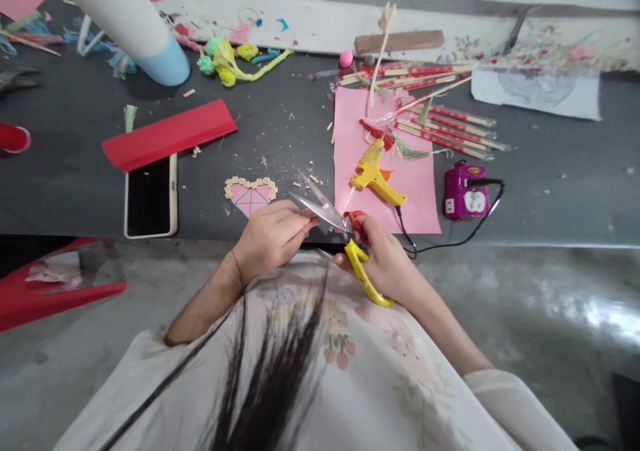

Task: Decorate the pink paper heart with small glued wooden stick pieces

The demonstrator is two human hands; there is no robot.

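My right hand [383, 254] grips a pair of scissors [325, 212] with yellow handles, its parted blades aimed up and left over the table's front edge. An orange-red piece [355, 219] shows by my right fingers. My left hand [274, 234] is closed in a pinch beside the blades; what sits in its fingertips is too small to make out. Just above it lies a pink paper heart [250, 201] with drawn lines. Small pale pieces edge its upper rim. Loose pale bits [313, 179] are scattered close to the scissor tips.
A yellow glue gun [375, 174] lies on pink paper [425, 214], its cord running to a purple box [466, 191]. Wrapped sticks [445, 131] lie behind. Leftward are a phone [150, 201], red folded paper [170, 134] and a white-blue bottle [160, 58].
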